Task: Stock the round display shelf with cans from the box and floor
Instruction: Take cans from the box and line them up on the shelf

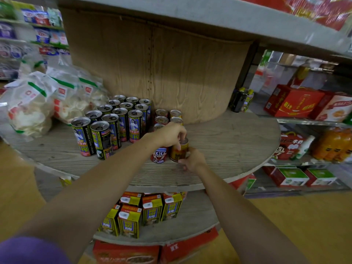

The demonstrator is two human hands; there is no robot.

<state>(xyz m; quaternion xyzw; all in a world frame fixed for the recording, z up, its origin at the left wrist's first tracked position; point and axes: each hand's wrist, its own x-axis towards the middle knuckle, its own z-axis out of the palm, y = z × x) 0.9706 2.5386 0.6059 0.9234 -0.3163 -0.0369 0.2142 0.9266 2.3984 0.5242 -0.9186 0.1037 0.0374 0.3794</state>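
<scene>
head view: both hands are working on one gold can [178, 152] standing on the round display shelf [238, 141], just beside a red can with a cartoon face [159, 155]. the left hand [169, 135] is reaching over from above, its fingers curling round the gold can's top rim. the right hand [193, 159] is pinching the same can low on its side, near the base. behind them short red and gold cans [168, 118] are sitting in two rows toward the wooden core [152, 73], and tall black cans [114, 122] are filling the space to the left.

to seat it well, i judge the gold can should be going down flat, touching its red neighbour and lining up with the gold row behind, label facing out. letting go gently, top hand last, should be keeping it from tipping.
</scene>
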